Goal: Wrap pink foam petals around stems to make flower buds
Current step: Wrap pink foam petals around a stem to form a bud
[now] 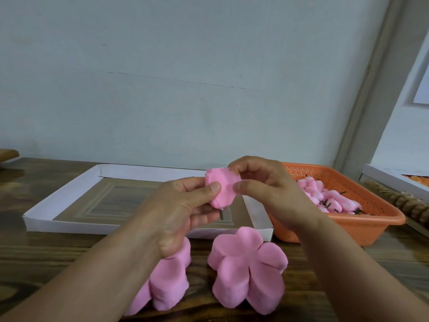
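Head view: dark wooden table (69,256) against pale wall (185,66).

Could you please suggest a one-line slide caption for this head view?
Both hands wrap a pink foam petal around a stem above two petal stacks.

The foam petal (221,188) pinched between the fingertips (214,187) of both hands is plain bubblegum pink, no pattern at all. The stem (221,214) poking out just below the fingers looks dark grey. Same flat pink on the two petal stacks (248,268) lying below the hands. Right of the fingers, the basket (362,228) is orange with tiny dotted holes, full of pink-and-white buds (325,197). The tray (69,194) behind is white, the table (34,252) dark wood grain.
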The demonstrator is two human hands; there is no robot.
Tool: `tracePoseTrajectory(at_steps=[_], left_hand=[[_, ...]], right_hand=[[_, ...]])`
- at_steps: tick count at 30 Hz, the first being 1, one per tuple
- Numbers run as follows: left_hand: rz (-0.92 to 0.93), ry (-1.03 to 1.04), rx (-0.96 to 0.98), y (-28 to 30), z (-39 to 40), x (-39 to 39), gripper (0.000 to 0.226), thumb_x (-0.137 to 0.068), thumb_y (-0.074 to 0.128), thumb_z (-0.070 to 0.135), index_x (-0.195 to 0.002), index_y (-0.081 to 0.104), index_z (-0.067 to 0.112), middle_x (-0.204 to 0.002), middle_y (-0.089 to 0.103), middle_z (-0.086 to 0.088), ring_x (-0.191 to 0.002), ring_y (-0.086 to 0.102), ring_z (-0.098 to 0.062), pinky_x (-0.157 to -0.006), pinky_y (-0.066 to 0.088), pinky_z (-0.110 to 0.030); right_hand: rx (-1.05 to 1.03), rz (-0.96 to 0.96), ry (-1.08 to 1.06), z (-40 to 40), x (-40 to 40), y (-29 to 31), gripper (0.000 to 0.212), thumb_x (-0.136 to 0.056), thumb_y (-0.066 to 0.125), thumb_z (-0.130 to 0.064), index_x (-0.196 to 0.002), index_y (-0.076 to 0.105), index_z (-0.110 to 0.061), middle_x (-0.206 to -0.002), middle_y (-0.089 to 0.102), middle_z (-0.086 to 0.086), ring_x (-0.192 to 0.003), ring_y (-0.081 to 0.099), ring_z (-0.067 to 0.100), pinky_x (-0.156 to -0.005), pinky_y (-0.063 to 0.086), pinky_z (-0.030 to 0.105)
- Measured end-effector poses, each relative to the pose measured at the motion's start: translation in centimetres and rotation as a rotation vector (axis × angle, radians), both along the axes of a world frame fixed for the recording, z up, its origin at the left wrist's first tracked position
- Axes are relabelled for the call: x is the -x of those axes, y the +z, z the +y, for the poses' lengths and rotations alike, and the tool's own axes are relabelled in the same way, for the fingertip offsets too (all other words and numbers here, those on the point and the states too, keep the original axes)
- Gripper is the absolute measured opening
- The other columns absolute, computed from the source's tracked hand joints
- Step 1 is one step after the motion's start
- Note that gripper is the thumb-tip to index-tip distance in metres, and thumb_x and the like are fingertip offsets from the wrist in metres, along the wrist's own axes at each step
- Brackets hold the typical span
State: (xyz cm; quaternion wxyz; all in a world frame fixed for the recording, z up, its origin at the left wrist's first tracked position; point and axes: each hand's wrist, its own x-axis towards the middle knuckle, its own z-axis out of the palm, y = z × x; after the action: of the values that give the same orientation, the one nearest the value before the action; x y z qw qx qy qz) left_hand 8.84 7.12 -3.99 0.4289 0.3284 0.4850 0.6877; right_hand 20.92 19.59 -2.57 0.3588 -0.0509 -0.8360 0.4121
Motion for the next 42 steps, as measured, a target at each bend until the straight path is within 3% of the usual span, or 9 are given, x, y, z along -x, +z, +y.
tracePoseTrajectory(at_steps=[3, 9, 12, 18, 22, 26, 30, 34, 42], left_hand=[[0.034, 0.014, 0.013, 0.0, 0.0, 0.0, 0.039, -0.059, 0.069, 0.024, -0.095, 0.071, 0.01, -0.078, 0.074, -0.006, -0.063, 0.068, -0.011, -0.053, 0.053, -0.019], [0.079, -0.033, 0.008, -0.1, 0.0, -0.1, 0.043, -0.062, 0.066, 0.023, -0.102, 0.07, 0.007, -0.079, 0.073, -0.008, -0.063, 0.068, -0.014, -0.053, 0.052, -0.019], [0.095, -0.063, -0.005, 0.0, -0.1, -0.1, 0.042, -0.064, 0.065, 0.022, -0.103, 0.07, 0.007, -0.079, 0.073, -0.006, -0.064, 0.068, -0.014, -0.054, 0.052, -0.018], [0.068, -0.092, -0.021, 0.1, -0.2, 0.2, 0.042, -0.065, 0.066, 0.021, -0.104, 0.07, 0.006, -0.088, 0.075, -0.009, -0.071, 0.071, -0.017, -0.059, 0.055, -0.019], [0.053, -0.088, -0.036, 0.1, -0.1, 0.1, 0.039, -0.064, 0.066, 0.018, -0.101, 0.07, 0.005, -0.086, 0.075, -0.009, -0.07, 0.071, -0.016, -0.057, 0.054, -0.018], [0.057, -0.07, -0.048, 0.0, -0.1, 0.1, 0.035, -0.063, 0.066, 0.016, -0.096, 0.071, 0.005, -0.083, 0.075, -0.009, -0.07, 0.072, -0.016, -0.058, 0.054, -0.018], [0.066, -0.043, -0.058, 0.1, -0.1, 0.2, 0.033, -0.06, 0.068, 0.016, -0.091, 0.071, 0.006, -0.082, 0.075, -0.009, -0.072, 0.072, -0.016, -0.059, 0.055, -0.019], [0.082, -0.026, -0.059, 0.2, -0.1, 0.2, 0.036, -0.06, 0.068, 0.017, -0.093, 0.071, 0.006, -0.08, 0.074, -0.008, -0.07, 0.071, -0.014, -0.057, 0.053, -0.018], [0.069, -0.029, -0.06, 0.3, -0.1, 0.1, 0.036, -0.06, 0.067, 0.016, -0.094, 0.071, 0.006, -0.081, 0.074, -0.008, -0.069, 0.071, -0.015, -0.057, 0.053, -0.018]], right_hand=[[-0.037, -0.044, 0.028, 0.1, -0.2, 0.2, 0.008, -0.07, 0.057, -0.005, -0.077, 0.061, -0.008, -0.072, 0.057, 0.003, -0.068, 0.05, 0.012, -0.064, 0.041, 0.026], [0.013, 0.002, 0.026, 0.2, -0.3, 0.2, 0.009, -0.073, 0.061, -0.008, -0.07, 0.062, -0.016, -0.062, 0.055, -0.004, -0.062, 0.046, 0.015, -0.058, 0.038, 0.03], [0.018, 0.023, -0.007, 0.0, -0.3, 0.2, 0.007, -0.073, 0.065, -0.012, -0.067, 0.062, -0.015, -0.063, 0.054, 0.005, -0.061, 0.045, 0.02, -0.058, 0.037, 0.036], [-0.024, 0.026, -0.104, -0.2, -0.4, 0.5, 0.022, -0.078, 0.071, -0.001, -0.061, 0.061, -0.011, -0.056, 0.055, 0.005, -0.054, 0.044, 0.015, -0.052, 0.035, 0.029], [-0.137, -0.005, -0.22, -1.1, -0.2, 0.8, 0.029, -0.073, 0.069, 0.006, -0.059, 0.06, -0.018, -0.054, 0.055, -0.006, -0.051, 0.044, 0.006, -0.049, 0.037, 0.017], [-0.288, -0.019, -0.381, -2.2, 0.1, 0.8, 0.022, -0.069, 0.066, 0.002, -0.061, 0.06, -0.017, -0.053, 0.055, 0.0, -0.05, 0.045, 0.011, -0.049, 0.038, 0.024], [-0.438, 0.002, -0.497, -3.0, 0.4, 0.7, 0.01, -0.069, 0.066, -0.001, -0.065, 0.063, -0.009, -0.054, 0.048, -0.01, -0.051, 0.042, 0.009, -0.051, 0.038, 0.027], [-0.552, 0.036, -0.536, -3.5, 0.7, 0.7, 0.009, -0.067, 0.065, 0.003, -0.066, 0.063, -0.006, -0.06, 0.052, -0.004, -0.057, 0.049, 0.02, -0.054, 0.044, 0.034], [-0.344, -0.074, -0.461, -3.2, 0.5, 1.2, 0.015, -0.069, 0.064, 0.001, -0.077, 0.064, -0.013, -0.066, 0.052, -0.015, -0.062, 0.048, 0.002, -0.06, 0.036, 0.013]])
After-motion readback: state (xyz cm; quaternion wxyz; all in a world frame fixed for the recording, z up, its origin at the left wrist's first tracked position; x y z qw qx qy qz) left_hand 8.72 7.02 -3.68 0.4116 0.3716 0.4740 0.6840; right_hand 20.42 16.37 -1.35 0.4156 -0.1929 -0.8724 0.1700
